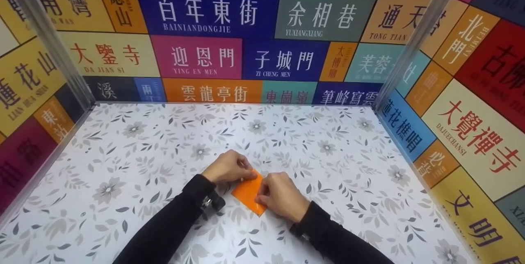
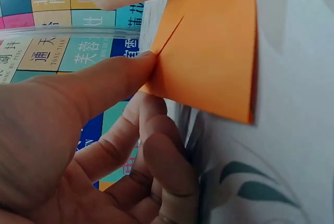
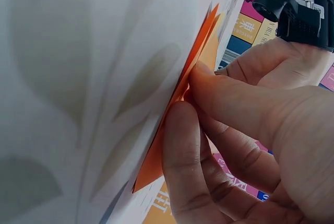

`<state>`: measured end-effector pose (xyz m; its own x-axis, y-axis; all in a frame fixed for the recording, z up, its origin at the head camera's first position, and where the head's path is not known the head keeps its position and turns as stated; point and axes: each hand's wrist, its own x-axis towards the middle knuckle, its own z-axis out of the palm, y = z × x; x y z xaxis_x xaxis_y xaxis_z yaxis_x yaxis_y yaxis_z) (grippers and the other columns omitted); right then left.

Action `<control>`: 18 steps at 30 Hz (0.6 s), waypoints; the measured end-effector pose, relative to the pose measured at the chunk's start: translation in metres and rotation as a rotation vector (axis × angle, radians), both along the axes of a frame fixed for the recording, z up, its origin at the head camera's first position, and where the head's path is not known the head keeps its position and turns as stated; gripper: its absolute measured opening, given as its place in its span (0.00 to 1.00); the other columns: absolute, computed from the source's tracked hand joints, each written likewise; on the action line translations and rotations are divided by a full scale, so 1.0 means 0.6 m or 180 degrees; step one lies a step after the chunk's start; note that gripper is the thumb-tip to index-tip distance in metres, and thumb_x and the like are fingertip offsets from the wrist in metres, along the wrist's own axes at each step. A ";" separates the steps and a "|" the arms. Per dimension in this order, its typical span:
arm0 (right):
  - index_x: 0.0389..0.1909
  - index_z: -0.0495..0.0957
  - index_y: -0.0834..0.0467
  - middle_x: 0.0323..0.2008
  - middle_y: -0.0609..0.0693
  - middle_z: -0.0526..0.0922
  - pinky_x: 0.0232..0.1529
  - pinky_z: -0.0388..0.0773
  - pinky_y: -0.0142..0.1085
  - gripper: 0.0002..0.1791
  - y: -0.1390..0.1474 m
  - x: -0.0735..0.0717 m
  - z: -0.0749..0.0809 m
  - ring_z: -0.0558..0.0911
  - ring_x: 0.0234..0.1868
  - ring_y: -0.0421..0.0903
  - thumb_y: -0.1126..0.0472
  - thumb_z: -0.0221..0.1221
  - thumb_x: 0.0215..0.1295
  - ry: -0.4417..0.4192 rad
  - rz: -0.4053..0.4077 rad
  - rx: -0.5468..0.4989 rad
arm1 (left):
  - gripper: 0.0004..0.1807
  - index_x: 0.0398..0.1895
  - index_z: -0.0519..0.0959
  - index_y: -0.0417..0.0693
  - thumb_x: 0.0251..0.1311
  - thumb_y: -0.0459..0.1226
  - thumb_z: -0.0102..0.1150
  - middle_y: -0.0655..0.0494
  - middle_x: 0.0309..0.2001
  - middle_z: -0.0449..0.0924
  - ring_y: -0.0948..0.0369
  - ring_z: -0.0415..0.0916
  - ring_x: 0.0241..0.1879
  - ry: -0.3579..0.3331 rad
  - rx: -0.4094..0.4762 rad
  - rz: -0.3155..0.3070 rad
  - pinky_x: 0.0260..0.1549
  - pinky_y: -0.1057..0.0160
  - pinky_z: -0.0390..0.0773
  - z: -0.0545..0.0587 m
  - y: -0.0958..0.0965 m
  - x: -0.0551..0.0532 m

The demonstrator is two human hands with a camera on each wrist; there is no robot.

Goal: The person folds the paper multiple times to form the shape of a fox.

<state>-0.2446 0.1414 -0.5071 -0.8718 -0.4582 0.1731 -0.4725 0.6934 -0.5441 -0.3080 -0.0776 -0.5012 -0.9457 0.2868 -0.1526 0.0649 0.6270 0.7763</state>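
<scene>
A small folded sheet of orange paper (image 1: 248, 194) lies tilted between both hands over the patterned tabletop. At its upper corner, my left hand (image 1: 230, 167) pinches it between thumb and index finger. In the left wrist view the orange paper (image 2: 214, 51) shows a short slit-like crease beside the thumb tip, and its layers part slightly along one edge. My right hand (image 1: 284, 195) holds the right edge, thumb and fingers curled on it. Seen from the right wrist, the orange paper (image 3: 195, 72) has several layers standing apart, with the right thumb (image 3: 209, 85) pressed on them.
The white tabletop (image 1: 164, 223) carries grey flowers and leaves. Colourful panels with Chinese lettering (image 1: 205, 14) wall in the back and both sides, joined by clear corner strips (image 1: 400, 51). Each wrist wears a black strap with a small device (image 1: 211, 202).
</scene>
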 end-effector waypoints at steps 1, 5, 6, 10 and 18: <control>0.24 0.93 0.52 0.23 0.42 0.89 0.37 0.79 0.32 0.11 0.000 0.000 0.000 0.80 0.29 0.35 0.66 0.84 0.61 0.0010 0.0005 -0.0001 | 0.12 0.33 0.92 0.53 0.64 0.47 0.87 0.64 0.27 0.85 0.64 0.78 0.28 -0.0008 0.0036 -0.0022 0.29 0.69 0.75 0.000 -0.001 -0.001; 0.23 0.92 0.52 0.21 0.42 0.89 0.35 0.77 0.32 0.12 -0.001 -0.001 0.000 0.79 0.27 0.35 0.67 0.84 0.60 0.0062 0.0019 0.0004 | 0.12 0.34 0.93 0.51 0.66 0.47 0.86 0.65 0.25 0.81 0.65 0.74 0.27 -0.0008 0.0174 -0.0136 0.28 0.69 0.72 -0.001 -0.003 -0.002; 0.22 0.92 0.52 0.21 0.42 0.88 0.34 0.77 0.32 0.12 -0.001 -0.001 0.001 0.78 0.27 0.35 0.67 0.84 0.60 0.0074 0.0017 -0.0003 | 0.12 0.35 0.93 0.51 0.66 0.47 0.86 0.66 0.25 0.81 0.66 0.74 0.27 -0.0006 0.0197 -0.0150 0.28 0.69 0.71 -0.001 -0.003 -0.002; 0.22 0.92 0.52 0.20 0.41 0.88 0.34 0.77 0.32 0.13 -0.001 -0.001 0.002 0.78 0.26 0.34 0.66 0.84 0.60 0.0063 0.0006 -0.0019 | 0.11 0.35 0.94 0.52 0.67 0.47 0.86 0.66 0.25 0.80 0.65 0.72 0.27 0.0004 0.0230 -0.0147 0.27 0.68 0.70 -0.002 -0.003 0.000; 0.23 0.92 0.51 0.20 0.39 0.88 0.34 0.78 0.31 0.12 0.001 0.002 0.003 0.78 0.26 0.33 0.64 0.84 0.62 -0.0089 -0.0036 -0.0018 | 0.12 0.32 0.92 0.53 0.66 0.46 0.86 0.65 0.25 0.81 0.64 0.73 0.28 0.0069 0.0233 -0.0112 0.29 0.66 0.70 0.003 0.001 0.010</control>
<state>-0.2432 0.1420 -0.5052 -0.8815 -0.4475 0.1511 -0.4492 0.6955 -0.5608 -0.3020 -0.0772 -0.4994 -0.9378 0.3295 -0.1095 0.1032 0.5656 0.8182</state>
